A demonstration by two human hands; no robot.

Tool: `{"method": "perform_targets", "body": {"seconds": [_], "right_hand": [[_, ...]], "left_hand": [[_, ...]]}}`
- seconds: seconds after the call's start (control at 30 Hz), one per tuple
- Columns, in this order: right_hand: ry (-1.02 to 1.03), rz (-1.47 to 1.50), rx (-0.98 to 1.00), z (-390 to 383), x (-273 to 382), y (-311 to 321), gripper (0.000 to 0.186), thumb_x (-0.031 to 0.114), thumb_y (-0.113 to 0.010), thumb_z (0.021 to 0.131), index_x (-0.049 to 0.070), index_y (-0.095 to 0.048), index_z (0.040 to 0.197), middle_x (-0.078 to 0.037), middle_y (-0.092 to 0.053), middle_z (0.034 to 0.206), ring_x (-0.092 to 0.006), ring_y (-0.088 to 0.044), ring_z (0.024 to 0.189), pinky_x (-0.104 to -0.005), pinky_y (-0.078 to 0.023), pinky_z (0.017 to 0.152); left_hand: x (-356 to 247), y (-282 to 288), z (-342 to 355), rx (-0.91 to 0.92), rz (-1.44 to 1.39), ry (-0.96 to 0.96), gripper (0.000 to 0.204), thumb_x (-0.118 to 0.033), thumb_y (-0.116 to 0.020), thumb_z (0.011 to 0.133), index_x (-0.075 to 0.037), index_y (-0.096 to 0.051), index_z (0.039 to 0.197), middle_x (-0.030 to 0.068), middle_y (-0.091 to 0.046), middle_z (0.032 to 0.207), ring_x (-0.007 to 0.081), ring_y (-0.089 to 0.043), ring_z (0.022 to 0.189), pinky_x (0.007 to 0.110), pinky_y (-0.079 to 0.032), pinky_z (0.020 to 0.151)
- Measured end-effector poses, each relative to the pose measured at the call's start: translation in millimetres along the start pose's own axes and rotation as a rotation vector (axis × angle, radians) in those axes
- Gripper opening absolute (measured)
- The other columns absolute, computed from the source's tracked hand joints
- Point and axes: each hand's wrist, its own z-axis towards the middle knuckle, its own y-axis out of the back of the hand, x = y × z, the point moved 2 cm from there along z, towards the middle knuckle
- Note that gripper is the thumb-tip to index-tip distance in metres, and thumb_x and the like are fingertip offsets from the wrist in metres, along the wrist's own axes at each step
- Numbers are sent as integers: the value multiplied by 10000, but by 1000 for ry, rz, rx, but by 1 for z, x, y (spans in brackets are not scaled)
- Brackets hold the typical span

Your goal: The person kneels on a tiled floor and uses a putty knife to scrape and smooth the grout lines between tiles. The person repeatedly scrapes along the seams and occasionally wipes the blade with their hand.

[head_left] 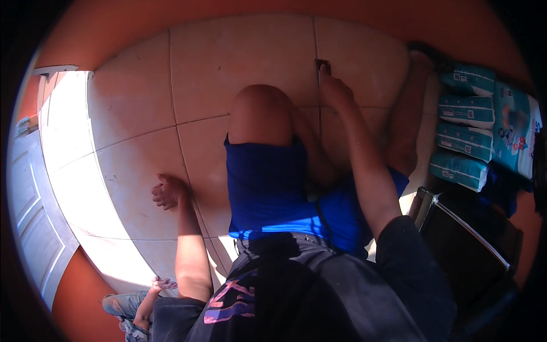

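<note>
My right hand [337, 93] is stretched out over the far tiles, closed on a small, flat, dark brown rectangular piece [323, 63]. A finger or thumb lies along that piece, beside a grout line; its exact kind is too small to make out. To the left, my left hand [169, 191] hangs over or rests on the tiled floor [134, 159]. Its fingers curl loosely toward the palm, the thumb sits a little apart, and nothing shows in it. Whether it touches the floor I cannot tell.
My bent knee [262, 114] rises between my hands. Teal-and-white packages [464, 139] are piled at the right, above a dark box-like object [464, 239]. A white panelled door [43, 211] stands at the left by bright sunlight. Another person's hand [163, 283] shows at lower left.
</note>
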Motion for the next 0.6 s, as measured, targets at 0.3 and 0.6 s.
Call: {"method": "perform_targets", "body": {"seconds": [0.3, 0.6], "right_hand": [[206, -173, -110, -24, 1, -9, 544, 186, -301, 992, 133, -248, 1531, -266, -636, 1160, -395, -641, 1066, -493, -488, 938], [354, 238, -219, -27, -48, -23, 548, 185, -517, 954, 173, -381, 1485, -232, -610, 1249, -373, -622, 1109, -438, -479, 965]], "left_hand": [[14, -22, 15, -105, 46, 5, 503, -552, -455, 919, -88, -591, 1058, 167, -541, 1155, 375, -516, 1110, 538, -399, 913], [-87, 0, 52, -41, -298, -625, 343, -374, -597, 893, -52, -603, 1012, 152, -591, 1078, 372, -541, 1064, 490, -436, 918]]}}
